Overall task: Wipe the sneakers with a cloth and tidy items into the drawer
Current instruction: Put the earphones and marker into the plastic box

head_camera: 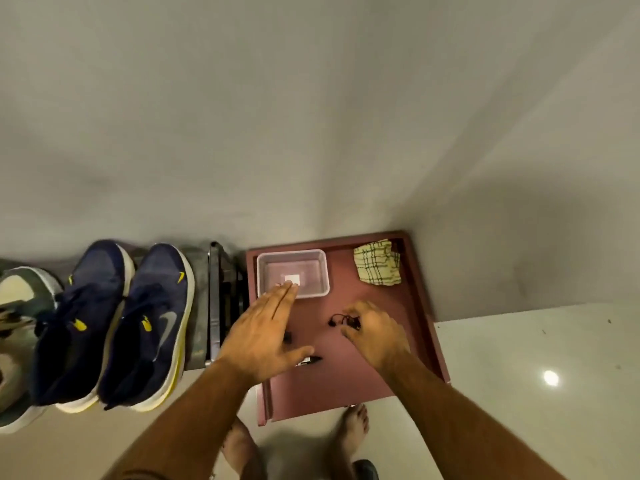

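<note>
Head view: right hand (375,332) pinches a dark tangled cord (341,320) over the open maroon drawer (420,299); left hand (263,336) hovers flat, fingers straight.
The loose cord could snag or slip beside the clear plastic container (323,271); navy sneakers (114,323) stand left, checked cloth (377,263) in the drawer's corner.

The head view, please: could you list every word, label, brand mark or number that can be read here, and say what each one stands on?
No words or numbers can be read.
Navy sneakers: a swoosh logo on the sides, grey and yellow, with no lettering.
Clear plastic container: a small white square label, blank or too blurred to read.
Small dark item beside the left hand: a pale mark, too blurred to read.
</note>
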